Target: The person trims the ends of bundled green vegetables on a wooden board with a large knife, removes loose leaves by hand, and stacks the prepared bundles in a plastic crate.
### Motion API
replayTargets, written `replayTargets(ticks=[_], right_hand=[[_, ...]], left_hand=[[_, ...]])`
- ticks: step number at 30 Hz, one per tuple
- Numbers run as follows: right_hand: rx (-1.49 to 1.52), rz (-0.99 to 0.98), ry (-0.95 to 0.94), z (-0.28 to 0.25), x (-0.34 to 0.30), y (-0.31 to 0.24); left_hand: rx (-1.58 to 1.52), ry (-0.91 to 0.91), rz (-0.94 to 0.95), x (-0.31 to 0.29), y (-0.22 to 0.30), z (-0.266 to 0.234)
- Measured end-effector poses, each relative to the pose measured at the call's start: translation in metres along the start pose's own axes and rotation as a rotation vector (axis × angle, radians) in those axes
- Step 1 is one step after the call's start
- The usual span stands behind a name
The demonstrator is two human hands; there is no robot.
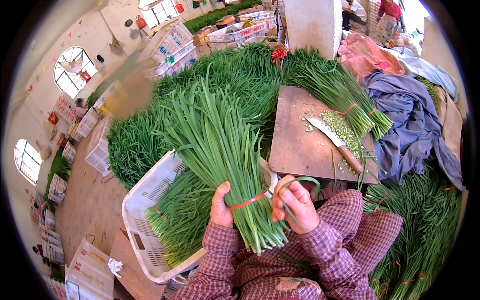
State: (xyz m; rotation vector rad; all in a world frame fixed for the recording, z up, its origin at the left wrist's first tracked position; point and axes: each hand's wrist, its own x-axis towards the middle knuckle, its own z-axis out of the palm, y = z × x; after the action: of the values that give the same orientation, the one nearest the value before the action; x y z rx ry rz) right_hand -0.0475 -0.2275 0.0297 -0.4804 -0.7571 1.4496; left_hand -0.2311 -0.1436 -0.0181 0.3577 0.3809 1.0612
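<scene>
My left hand (221, 207) is wrapped round a thick bundle of garlic chives (215, 145), thumb up along its side. A red band (247, 201) circles the stems, whose pale cut ends point toward my lap. Just right of the stems, my right hand (299, 206) pinches a loose chive leaf (309, 180) between curled fingers. Below the bundle, a white plastic crate (134, 207) holds more banded chives (182, 215). To the right, a knife with a wooden handle (351, 159) lies on a brown board (295, 150) beside chopped chive bits (342, 125).
Two banded chive bundles (330, 82) rest across the board's far side. A large chive heap (225, 70) spreads beyond the crate, and more bundles (415, 235) lie at right under grey-blue cloth (405, 125). Stacked white crates (170, 47) and a pillar (312, 25) stand farther off.
</scene>
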Motion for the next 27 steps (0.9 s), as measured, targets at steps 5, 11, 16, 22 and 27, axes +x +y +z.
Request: replayTargets(ticks=[5,11,16,22,27], right_hand=[[-0.961,-0.001,-0.052,-0.047,-0.005,-0.041],[-1.371,-0.487,0.114,-0.015,0.038,-0.077],[-1.363,-0.426,0.017,-0.028,0.071,-0.073],[-1.339,-0.26,-0.02,-0.038,0.069,-0.064],[-1.249,-0.25,0.094,-0.034,0.056,-0.062]], left_hand=[[0.021,-0.01,-0.071,-0.004,0.016,-0.005],[0.17,-0.074,-0.141,-0.019,0.041,-0.031],[0.237,-0.115,-0.224,-0.02,0.033,-0.027],[0.306,-0.088,-0.257,-0.022,0.031,-0.022],[0.359,-0.048,-0.261,-0.02,0.023,-0.016]])
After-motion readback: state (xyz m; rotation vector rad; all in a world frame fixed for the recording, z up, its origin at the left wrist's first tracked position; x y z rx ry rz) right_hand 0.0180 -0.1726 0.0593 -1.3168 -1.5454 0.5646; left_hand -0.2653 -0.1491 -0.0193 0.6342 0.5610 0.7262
